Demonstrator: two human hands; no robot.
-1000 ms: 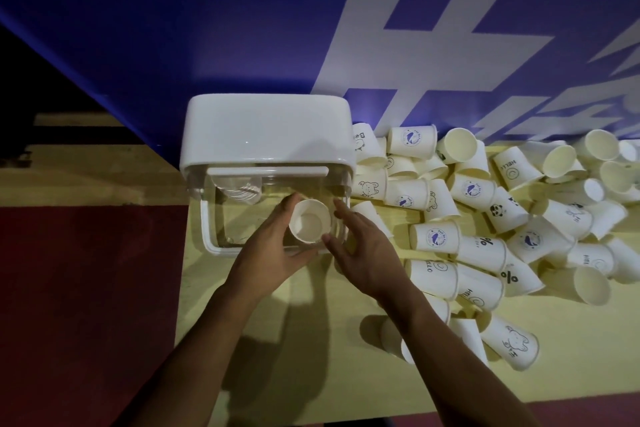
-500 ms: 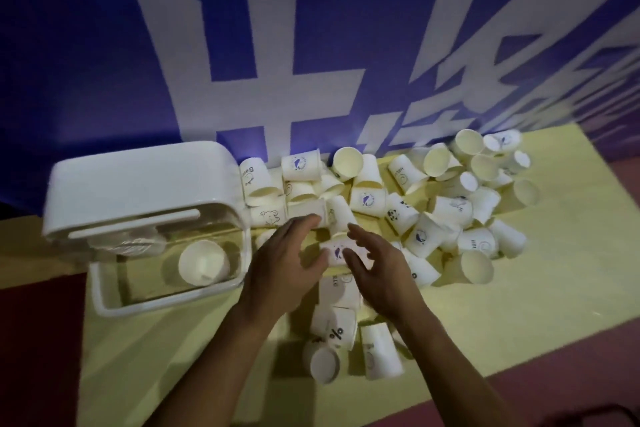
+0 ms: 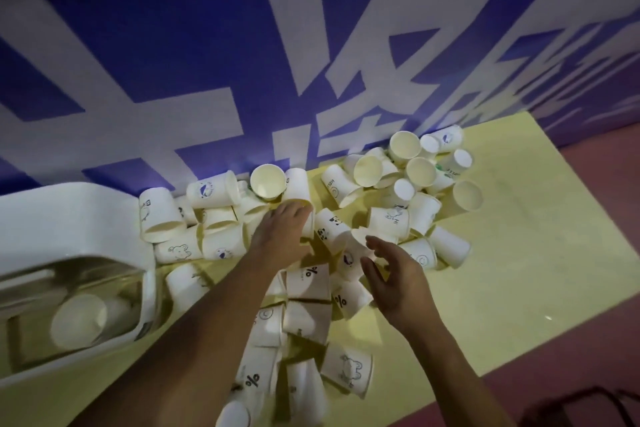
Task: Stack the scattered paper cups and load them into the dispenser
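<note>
The paper cups (image 3: 304,291) are seen scattered over the yellow surface (image 3: 519,253); the left hand (image 3: 282,236) is laid on one cup, its grip unclear; the right hand (image 3: 398,276) is held spread apart; one cup (image 3: 78,321) lies inside the dispenser (image 3: 69,218).

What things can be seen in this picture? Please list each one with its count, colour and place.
paper cups: several dozen, white with small printed pictures, scattered in a heap on the yellow surface, most lying on their sides
dispenser: one, white top with clear body, at far left, holding at least one white cup
yellow surface: one, pale yellow, under the cups and dispenser
wall banner: one, blue with large white characters, behind the heap
floor: dark red, at right
dark object: one, black, bottom right corner, unclear
left hand: one, fingers spread on cups at the heap's middle
right hand: one, open, curled beside a cup
</note>
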